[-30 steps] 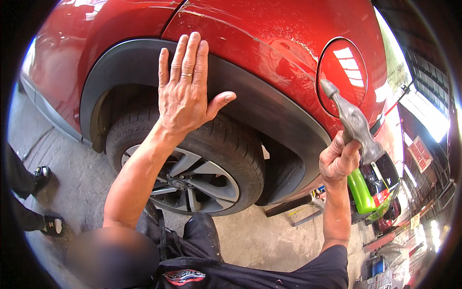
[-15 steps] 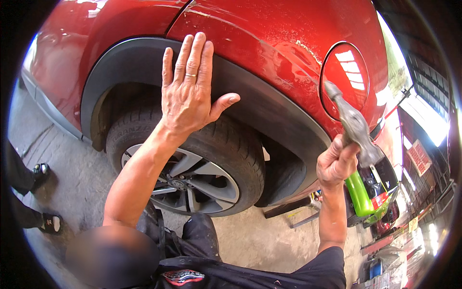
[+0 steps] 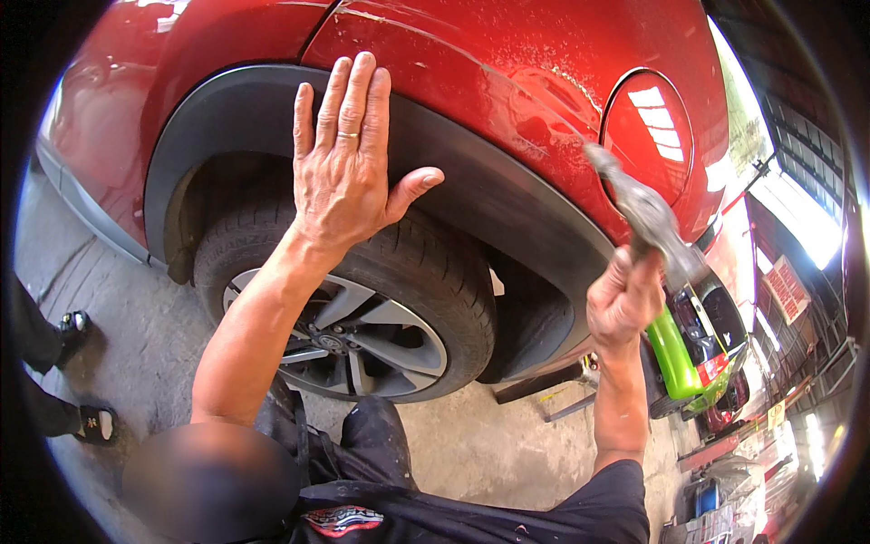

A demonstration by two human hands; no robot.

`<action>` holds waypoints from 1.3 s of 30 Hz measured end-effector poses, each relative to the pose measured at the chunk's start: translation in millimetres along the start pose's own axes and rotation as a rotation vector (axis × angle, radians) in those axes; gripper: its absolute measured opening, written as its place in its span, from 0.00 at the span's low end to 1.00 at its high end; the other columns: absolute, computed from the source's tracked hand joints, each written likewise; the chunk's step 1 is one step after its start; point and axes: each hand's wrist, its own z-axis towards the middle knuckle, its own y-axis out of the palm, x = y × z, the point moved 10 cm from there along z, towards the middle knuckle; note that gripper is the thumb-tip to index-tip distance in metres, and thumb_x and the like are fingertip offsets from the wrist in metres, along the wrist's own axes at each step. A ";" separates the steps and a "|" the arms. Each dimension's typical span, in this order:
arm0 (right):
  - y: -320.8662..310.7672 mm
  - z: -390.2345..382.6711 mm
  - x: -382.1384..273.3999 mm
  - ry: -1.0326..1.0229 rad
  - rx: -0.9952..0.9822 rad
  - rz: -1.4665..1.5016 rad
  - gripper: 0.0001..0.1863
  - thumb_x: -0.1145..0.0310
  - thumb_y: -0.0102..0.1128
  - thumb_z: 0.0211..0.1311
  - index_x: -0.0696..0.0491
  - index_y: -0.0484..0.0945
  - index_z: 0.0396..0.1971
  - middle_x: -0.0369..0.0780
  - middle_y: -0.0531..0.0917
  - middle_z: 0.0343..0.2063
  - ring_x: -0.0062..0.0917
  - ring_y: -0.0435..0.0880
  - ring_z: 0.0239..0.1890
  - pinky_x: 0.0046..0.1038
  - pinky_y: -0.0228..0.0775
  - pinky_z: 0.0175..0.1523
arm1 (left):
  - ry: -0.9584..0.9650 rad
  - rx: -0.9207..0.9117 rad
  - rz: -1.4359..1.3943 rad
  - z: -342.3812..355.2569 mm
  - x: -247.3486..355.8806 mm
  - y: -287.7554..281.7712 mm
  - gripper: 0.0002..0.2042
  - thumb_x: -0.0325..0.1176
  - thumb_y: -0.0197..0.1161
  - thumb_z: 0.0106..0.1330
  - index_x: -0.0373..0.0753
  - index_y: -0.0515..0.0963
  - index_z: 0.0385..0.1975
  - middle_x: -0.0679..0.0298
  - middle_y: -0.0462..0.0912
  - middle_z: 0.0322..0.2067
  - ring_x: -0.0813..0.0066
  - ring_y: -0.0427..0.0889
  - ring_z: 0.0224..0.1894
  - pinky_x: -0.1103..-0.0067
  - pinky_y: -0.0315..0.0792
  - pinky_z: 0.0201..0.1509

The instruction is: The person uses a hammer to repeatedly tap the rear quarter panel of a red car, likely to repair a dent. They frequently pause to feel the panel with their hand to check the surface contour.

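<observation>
My left hand (image 3: 343, 186) is stretched out flat against the black wheel arch trim (image 3: 471, 161), its fingertips reaching up to the edge of the red car body panel (image 3: 453, 36). The fingers lie nearly together, thumb spread to the right, and nothing is in it. My right hand (image 3: 625, 304) is closed round the handle of a metal hammer (image 3: 645, 210). The hammer's narrow end points up and left, in front of the edge of the round fuel flap (image 3: 662, 136). Scratches and a creased dent (image 3: 548, 122) mark the red paint left of the flap.
Below my left hand stands the car's wheel (image 3: 344, 340) with a black tyre. Another person's legs and dark shoes (image 3: 95, 422) are at the left on the concrete floor (image 3: 507, 444). A green vehicle (image 3: 675, 358) and shop clutter stand at the right.
The hammer in my right hand has moved slightly left and its narrow end has come nearer the dented paint. My left hand remains flat on the trim; the view has shifted a little.
</observation>
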 end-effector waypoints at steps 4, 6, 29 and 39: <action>-1.6 1.4 -0.8 -0.064 0.038 -0.058 0.25 0.81 0.60 0.65 0.52 0.72 0.62 0.47 0.85 0.42 0.38 0.86 0.33 0.29 0.78 0.41 | -0.007 0.004 -0.024 0.6 0.4 -1.4 0.47 0.72 0.44 0.65 0.37 0.56 0.73 0.51 0.54 0.74 0.56 0.50 0.77 0.56 0.35 0.80; 20.5 9.3 7.8 0.170 -0.264 -0.057 0.22 0.80 0.60 0.66 0.53 0.74 0.59 0.47 0.85 0.41 0.41 0.86 0.34 0.29 0.77 0.43 | -0.008 0.000 -0.002 0.3 -1.1 -1.1 0.47 0.72 0.43 0.65 0.37 0.56 0.73 0.51 0.54 0.74 0.56 0.50 0.77 0.57 0.35 0.80; 17.7 18.2 -21.5 -0.133 -0.131 0.026 0.34 0.90 0.53 0.63 0.55 0.64 0.70 0.51 0.85 0.45 0.34 0.86 0.40 0.31 0.77 0.47 | -0.027 -0.035 -0.038 -8.3 -17.4 -5.6 0.47 0.72 0.50 0.62 0.44 0.57 0.73 0.57 0.55 0.74 0.58 0.49 0.78 0.53 0.33 0.79; 30.2 42.6 -36.9 -0.121 -0.123 0.072 0.22 0.83 0.62 0.57 0.56 0.77 0.53 0.50 0.86 0.42 0.40 0.87 0.35 0.32 0.78 0.37 | -0.054 -0.021 -0.088 -9.4 -20.9 -7.3 0.46 0.73 0.50 0.61 0.46 0.60 0.73 0.60 0.57 0.74 0.59 0.49 0.78 0.53 0.32 0.79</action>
